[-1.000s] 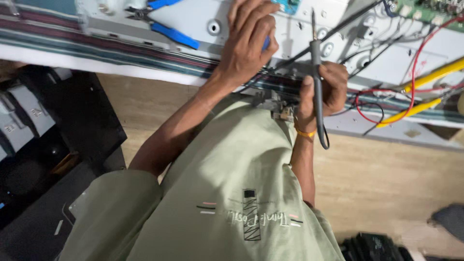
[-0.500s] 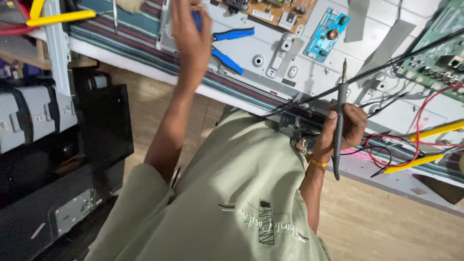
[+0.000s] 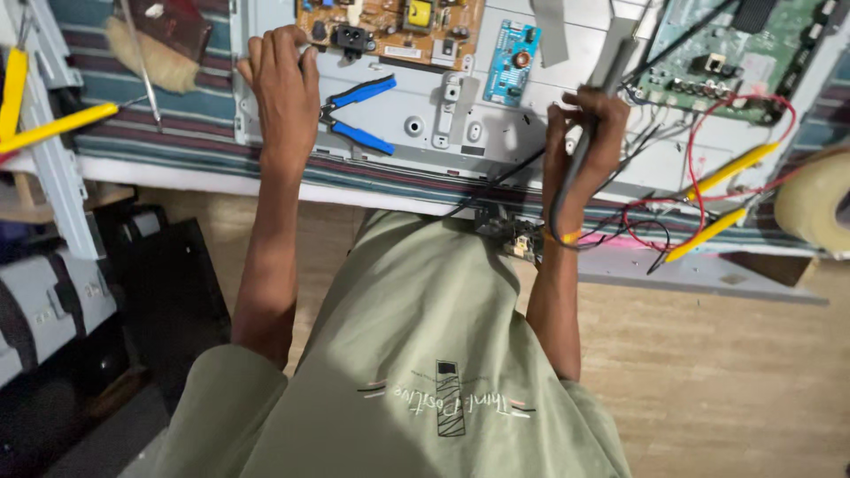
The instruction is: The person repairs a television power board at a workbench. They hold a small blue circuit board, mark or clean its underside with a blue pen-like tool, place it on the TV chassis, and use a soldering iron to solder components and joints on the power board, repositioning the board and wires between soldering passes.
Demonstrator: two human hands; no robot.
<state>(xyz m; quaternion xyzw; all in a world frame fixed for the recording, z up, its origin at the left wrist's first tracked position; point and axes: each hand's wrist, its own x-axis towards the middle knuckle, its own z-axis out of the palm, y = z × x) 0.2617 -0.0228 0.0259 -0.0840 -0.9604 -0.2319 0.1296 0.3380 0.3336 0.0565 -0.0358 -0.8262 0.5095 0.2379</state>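
Fingers point(image 3: 595, 104) of the right hand point(image 3: 580, 150) are curled shut around a slim dark soldering iron point(image 3: 584, 146), gripped along its handle and held upright over the lower edge of the opened television back panel point(image 3: 416, 124). Its cord loops down past the wrist.

Left hand point(image 3: 283, 88) rests flat on the panel's left portion, its fingers point(image 3: 270, 49) loosely together and slightly bent, holding nothing; blue-handled pliers point(image 3: 359, 115) lie just beside it, not touched.

Assessment of the iron: light, rigid, likely hot at the tip, so the handle is the only sound place to hold it; the trailing cord may drag. Tip itself is not clearly seen.

Brown power board point(image 3: 390, 22), small blue board point(image 3: 512, 49) and green main board point(image 3: 717, 53) look fragile. Yellow probes point(image 3: 708, 235) with red leads lie near the right hand on the striped tabletop point(image 3: 159, 146).
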